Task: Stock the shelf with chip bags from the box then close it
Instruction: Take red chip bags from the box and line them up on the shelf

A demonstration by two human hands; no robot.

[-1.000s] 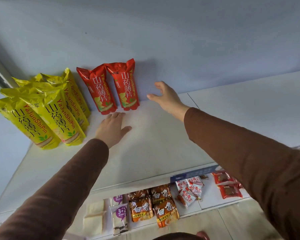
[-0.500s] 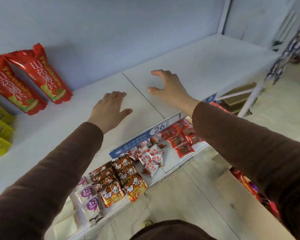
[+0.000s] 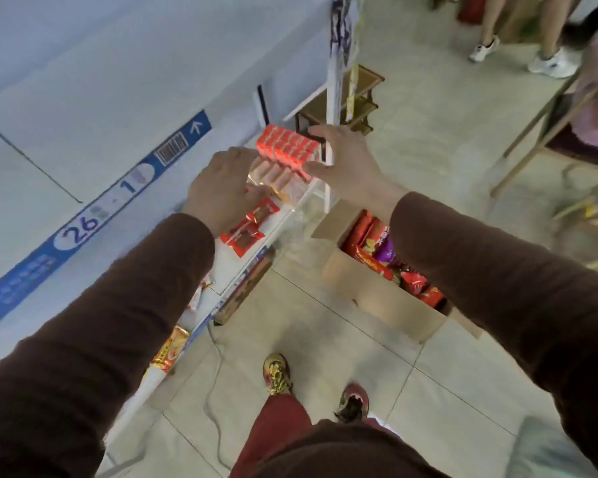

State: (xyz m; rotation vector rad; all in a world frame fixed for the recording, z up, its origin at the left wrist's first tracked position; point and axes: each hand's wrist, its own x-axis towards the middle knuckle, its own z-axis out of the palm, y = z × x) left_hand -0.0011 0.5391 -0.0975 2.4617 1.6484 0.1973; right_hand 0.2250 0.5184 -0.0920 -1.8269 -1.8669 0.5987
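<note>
Both hands empty, left hand (image 3: 221, 188) loosely curled, right hand (image 3: 346, 163) spread wide; reaching blind for the box (image 3: 377, 298) could crush chip bags (image 3: 370, 246) or clip the shelf (image 3: 83, 108)

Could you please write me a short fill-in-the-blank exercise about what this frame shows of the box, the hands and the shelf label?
1. The cardboard box of chip bags stands on the tiled ____.
2. The box's flaps are ____, so the bags inside show.
3. The left hand and right hand both hold ____.
4. The large number printed on the blue shelf label is ____.

Missing words: floor; open; nothing; 26
</note>
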